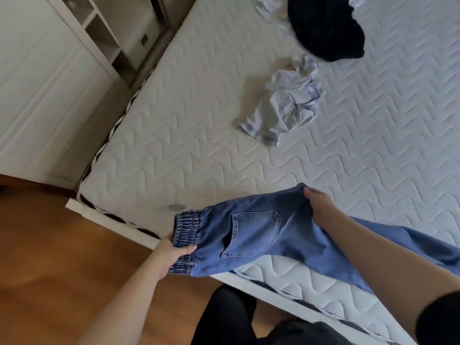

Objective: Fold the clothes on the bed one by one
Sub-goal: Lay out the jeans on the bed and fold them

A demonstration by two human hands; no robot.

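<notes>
Both arms bare, extended forward. Left hand (pixel 171 255) curled, thumb on top, gripping jeans (pixel 251 235) at the elastic waistband. Right hand (pixel 321 205) pinches the denim's far edge, wrist bent.

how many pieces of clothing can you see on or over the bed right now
4: blue jeans held over the near edge, a crumpled pale garment mid-mattress, a black garment farther back, another pale piece beside it. More may lie beyond the frame.
</notes>
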